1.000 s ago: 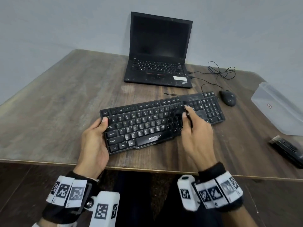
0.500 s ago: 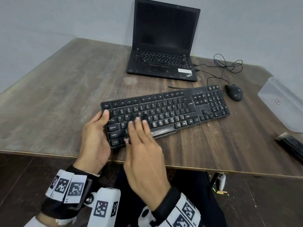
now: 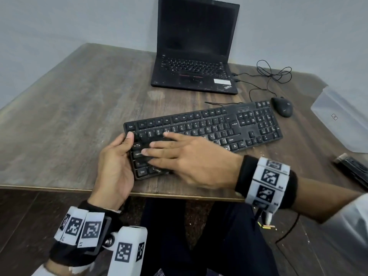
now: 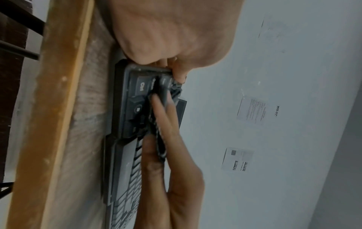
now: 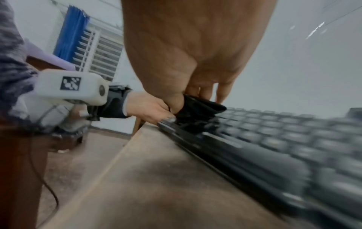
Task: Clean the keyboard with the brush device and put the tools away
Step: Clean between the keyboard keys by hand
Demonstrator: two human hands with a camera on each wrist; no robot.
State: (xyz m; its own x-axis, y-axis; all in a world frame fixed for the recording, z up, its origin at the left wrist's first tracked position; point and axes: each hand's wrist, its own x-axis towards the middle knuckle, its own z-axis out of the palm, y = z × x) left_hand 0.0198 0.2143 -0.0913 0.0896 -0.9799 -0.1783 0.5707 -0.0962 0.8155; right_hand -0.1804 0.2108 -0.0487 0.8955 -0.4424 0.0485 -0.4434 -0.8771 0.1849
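Note:
A black keyboard (image 3: 219, 128) lies slantwise on the wooden table (image 3: 69, 116), near its front edge. My left hand (image 3: 117, 166) grips the keyboard's left end, thumb on top beside the Tab key. My right hand (image 3: 179, 156) lies over the left keys with its fingers stretched toward the left hand. It pinches a small black brush device (image 5: 199, 108) between thumb and fingers, bristles down on the keys. The head view hides the brush under the fingers. In the left wrist view the brush (image 4: 162, 96) shows between the fingers near the Ctrl key.
An open black laptop (image 3: 195, 56) stands at the back. A mouse (image 3: 282, 106) and its looped cable (image 3: 272, 74) lie right of the keyboard. A clear plastic box (image 3: 338, 120) and a black case (image 3: 354, 170) sit at the right edge.
My right hand has swept the brush from the keyboard's right half across to its left end. The left hand has kept its hold on the left end.

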